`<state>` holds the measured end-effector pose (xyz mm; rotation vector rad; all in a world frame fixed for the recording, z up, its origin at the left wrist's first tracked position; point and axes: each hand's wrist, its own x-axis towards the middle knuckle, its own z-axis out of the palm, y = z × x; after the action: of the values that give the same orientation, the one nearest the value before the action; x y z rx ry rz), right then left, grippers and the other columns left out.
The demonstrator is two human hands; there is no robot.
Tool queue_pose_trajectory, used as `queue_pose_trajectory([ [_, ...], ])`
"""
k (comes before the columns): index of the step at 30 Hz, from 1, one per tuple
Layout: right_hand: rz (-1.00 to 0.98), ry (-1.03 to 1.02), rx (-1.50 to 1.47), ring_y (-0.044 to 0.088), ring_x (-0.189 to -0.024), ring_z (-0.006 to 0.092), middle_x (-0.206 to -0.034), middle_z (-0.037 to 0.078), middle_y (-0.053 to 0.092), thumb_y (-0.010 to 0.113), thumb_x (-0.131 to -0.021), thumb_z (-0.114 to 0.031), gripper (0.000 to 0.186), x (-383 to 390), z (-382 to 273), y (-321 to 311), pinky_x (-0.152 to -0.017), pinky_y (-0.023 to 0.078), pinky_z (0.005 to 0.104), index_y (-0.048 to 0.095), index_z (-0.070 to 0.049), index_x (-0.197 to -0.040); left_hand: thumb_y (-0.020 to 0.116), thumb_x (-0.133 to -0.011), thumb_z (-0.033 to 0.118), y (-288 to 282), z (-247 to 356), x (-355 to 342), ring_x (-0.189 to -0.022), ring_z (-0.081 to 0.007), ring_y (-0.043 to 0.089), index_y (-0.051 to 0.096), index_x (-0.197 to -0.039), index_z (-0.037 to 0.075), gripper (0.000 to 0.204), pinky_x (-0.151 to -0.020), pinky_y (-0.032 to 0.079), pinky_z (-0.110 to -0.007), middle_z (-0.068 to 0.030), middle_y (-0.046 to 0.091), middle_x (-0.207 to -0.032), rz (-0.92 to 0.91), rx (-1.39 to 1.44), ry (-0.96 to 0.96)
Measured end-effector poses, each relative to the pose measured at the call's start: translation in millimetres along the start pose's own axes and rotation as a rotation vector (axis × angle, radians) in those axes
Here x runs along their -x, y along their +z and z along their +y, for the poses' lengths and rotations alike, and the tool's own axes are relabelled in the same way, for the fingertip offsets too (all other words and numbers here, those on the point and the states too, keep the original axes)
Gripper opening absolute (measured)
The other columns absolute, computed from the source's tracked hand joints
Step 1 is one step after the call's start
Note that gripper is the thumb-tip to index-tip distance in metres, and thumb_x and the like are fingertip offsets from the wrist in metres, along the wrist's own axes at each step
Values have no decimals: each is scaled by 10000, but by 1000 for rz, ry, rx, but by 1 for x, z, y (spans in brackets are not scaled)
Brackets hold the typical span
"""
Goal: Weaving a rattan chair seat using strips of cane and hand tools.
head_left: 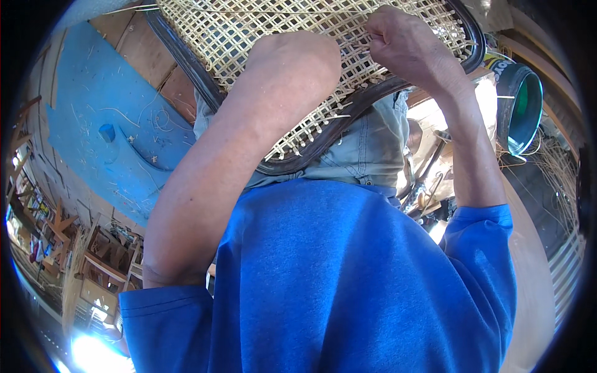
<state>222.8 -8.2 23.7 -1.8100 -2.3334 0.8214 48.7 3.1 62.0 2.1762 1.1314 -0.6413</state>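
A chair frame of dark wood (pixel 357 102) with a woven cane panel (pixel 227 37) rests across my lap. My left hand (pixel 295 56) lies over the middle of the weave, its fingers curled under and mostly hidden; whatever it holds does not show. Above the right part of the panel my right hand (pixel 401 43) is closed, thumb pressed to the fingers. A thin cane strand (pixel 280 12) runs across the weave from the left up to that hand. Short cane ends (pixel 298 146) stick out along the near edge of the frame.
On the left lies a blue board (pixel 93 93) scattered with cane scraps, with a small blue piece (pixel 107 132) on it. A dark bucket, green inside (pixel 525 112), lies tipped at the right, near loose cane strands (pixel 556 180). Wooden furniture parts (pixel 102 267) crowd the lower left.
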Motion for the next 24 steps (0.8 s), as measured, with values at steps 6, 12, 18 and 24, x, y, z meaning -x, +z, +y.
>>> queue_pose_trajectory([
  [6,-66,-30,-30,563,-742,302,-815,149,510,508,-816,-88,112,3,6,-1,-684,438,408,509,20,-788,536,-781,82,-1,5,2,-816,-265,673,702,-869,33,193,-692,534,-368,-117,685,-826,63,12,0],
  [12,-126,-22,-36,570,-767,302,-839,149,534,528,-814,-87,102,1,7,-1,-696,447,420,537,12,-794,552,-765,79,-4,3,-6,-805,-266,674,707,-854,36,183,-686,535,-355,-123,688,-829,87,-25,36],
  [18,-40,421,-1352,376,-1297,282,-1439,101,346,506,-884,-528,735,40,-18,-31,-1076,290,403,275,-104,-1438,535,-768,77,24,6,-13,-788,-268,674,699,-825,30,180,-673,535,-370,-146,680,-804,222,-63,130],
  [24,121,103,225,576,-890,302,-926,133,574,590,-808,-128,132,0,-23,29,-766,479,426,580,4,-810,504,-785,100,26,2,-9,-763,-287,672,697,-782,51,199,-656,532,-381,-159,679,-823,313,53,-32],
])
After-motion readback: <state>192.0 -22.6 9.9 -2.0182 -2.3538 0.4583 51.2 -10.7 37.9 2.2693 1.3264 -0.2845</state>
